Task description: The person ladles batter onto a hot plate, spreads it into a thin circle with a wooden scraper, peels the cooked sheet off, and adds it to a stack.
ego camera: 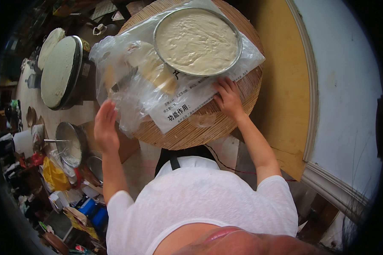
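Note:
A round metal pan (pixel 239 52) filled with pale, wet-looking dough (pixel 196 41) stands toward the far side of a round woven-reed tabletop (pixel 178 137). Under it spreads a white plastic sheet (pixel 166 122) bearing printed writing. My right hand (pixel 229 97) rests on the sheet's near right edge, just below the pan, fingers slightly apart. At the left, my left hand (pixel 107 127) is raised beside a crumpled clear plastic bag (pixel 127 105), its fingers extended and close together. Yellowish pieces (pixel 161 78) show through the bag; what they are is unclear.
A round griddle (pixel 59 73) with a pale flat layer on it stands at the left. Nearer is a metal bowl (pixel 71 143) with a utensil across its rim. A yellow wooden panel (pixel 281 79) and a pale wall (pixel 341 79) bound the right. A cord (pixel 226 165) trails below the table.

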The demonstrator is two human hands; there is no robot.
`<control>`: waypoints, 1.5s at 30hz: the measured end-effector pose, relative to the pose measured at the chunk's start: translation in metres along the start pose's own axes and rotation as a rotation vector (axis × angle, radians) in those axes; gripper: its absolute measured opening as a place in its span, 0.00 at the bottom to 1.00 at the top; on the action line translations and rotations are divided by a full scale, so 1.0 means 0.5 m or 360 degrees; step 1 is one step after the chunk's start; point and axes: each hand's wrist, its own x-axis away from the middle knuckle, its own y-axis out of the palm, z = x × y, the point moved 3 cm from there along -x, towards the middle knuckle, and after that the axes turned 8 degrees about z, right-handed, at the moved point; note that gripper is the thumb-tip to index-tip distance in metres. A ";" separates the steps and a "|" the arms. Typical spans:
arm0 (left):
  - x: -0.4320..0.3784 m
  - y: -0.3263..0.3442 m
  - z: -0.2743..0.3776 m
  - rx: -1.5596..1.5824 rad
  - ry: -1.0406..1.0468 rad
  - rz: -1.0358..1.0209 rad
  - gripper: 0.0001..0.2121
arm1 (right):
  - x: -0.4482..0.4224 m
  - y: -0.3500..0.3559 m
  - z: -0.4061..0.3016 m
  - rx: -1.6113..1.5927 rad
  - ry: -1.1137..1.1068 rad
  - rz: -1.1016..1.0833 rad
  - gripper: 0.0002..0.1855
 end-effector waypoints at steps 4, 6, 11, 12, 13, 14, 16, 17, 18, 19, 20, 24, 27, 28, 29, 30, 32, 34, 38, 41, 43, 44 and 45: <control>0.168 -0.142 -0.014 0.0161 -0.0174 0.0410 0.21 | 0.038 -0.021 -0.046 -0.0198 0.0076 0.0193 0.22; 0.221 -0.183 -0.025 0.0204 -0.0284 0.0464 0.21 | 0.064 -0.039 -0.091 -0.0245 0.0106 0.0209 0.22; 0.281 -0.218 -0.051 0.0258 -0.0476 0.0329 0.21 | 0.124 -0.058 -0.228 -0.0589 0.0262 0.0238 0.18; 0.283 -0.223 -0.050 0.0219 -0.0401 0.0225 0.21 | 0.138 -0.051 -0.257 -0.0737 0.0382 0.0183 0.15; 0.288 -0.234 -0.051 0.0250 -0.0404 0.0131 0.21 | 0.155 -0.044 -0.290 -0.0881 0.0501 0.0122 0.13; 0.296 -0.255 -0.046 0.0266 -0.0399 0.0064 0.20 | 0.170 -0.033 -0.328 -0.0894 0.0646 0.0041 0.11; 0.309 -0.294 -0.036 0.0281 -0.0394 -0.0068 0.20 | 0.197 -0.012 -0.412 -0.0923 0.0918 -0.0159 0.06; 0.320 -0.324 -0.022 0.0244 -0.0411 -0.0115 0.20 | 0.213 0.005 -0.454 -0.0855 0.0985 -0.0132 0.05; 0.332 -0.356 -0.010 0.0250 -0.0431 -0.0162 0.20 | 0.236 0.031 -0.481 -0.0808 0.0893 -0.0094 0.05; 0.344 -0.397 0.002 0.0250 -0.0441 -0.0208 0.20 | 0.262 0.066 -0.507 -0.0857 0.0900 -0.0127 0.05; 0.359 -0.451 0.025 0.0167 -0.0459 -0.0194 0.20 | 0.278 0.096 -0.560 -0.0960 0.0952 -0.0220 0.05; 0.457 -0.673 0.101 0.0009 -0.0178 0.0166 0.20 | 0.294 0.208 -0.760 -0.1088 0.0713 -0.0682 0.08; 0.558 -0.818 0.145 -0.0036 0.0046 0.0587 0.20 | 0.274 0.264 -0.906 -0.1086 0.0365 -0.1117 0.09; 0.588 -0.854 0.152 0.0026 0.0087 0.0726 0.19 | 0.273 0.285 -0.933 -0.1152 0.0296 -0.1141 0.09; 0.624 -0.890 0.152 0.0054 0.0093 0.0884 0.19 | 0.268 0.306 -0.962 -0.1150 0.0267 -0.1209 0.09; 0.660 -0.925 0.148 0.0081 0.0095 0.1036 0.19 | 0.263 0.330 -0.994 -0.1146 0.0242 -0.1272 0.09; 0.728 -0.940 0.119 0.0249 0.0090 0.1314 0.19 | 0.266 0.371 -1.022 -0.1268 0.0277 -0.1375 0.09; 0.797 -0.977 0.097 0.0395 0.0076 0.1468 0.19 | 0.268 0.414 -1.076 -0.1242 0.0216 -0.1428 0.10; 0.857 -1.087 0.088 0.0184 -0.0308 0.1677 0.19 | 0.330 0.467 -1.229 -0.1586 0.0607 -0.1576 0.10; 0.877 -1.236 0.130 0.0167 -0.0226 0.1782 0.19 | 0.362 0.518 -1.369 -0.1467 0.0486 -0.1807 0.11; 0.876 -1.354 0.164 0.0047 -0.0191 0.1764 0.19 | 0.379 0.590 -1.450 -0.1537 0.0427 -0.1817 0.12; 0.861 -1.412 0.176 -0.0011 -0.0191 0.1744 0.20 | 0.387 0.622 -1.485 -0.1554 0.0420 -0.1807 0.12; 0.843 -1.471 0.190 -0.0071 -0.0190 0.1720 0.20 | 0.394 0.653 -1.526 -0.1650 0.0564 -0.1766 0.12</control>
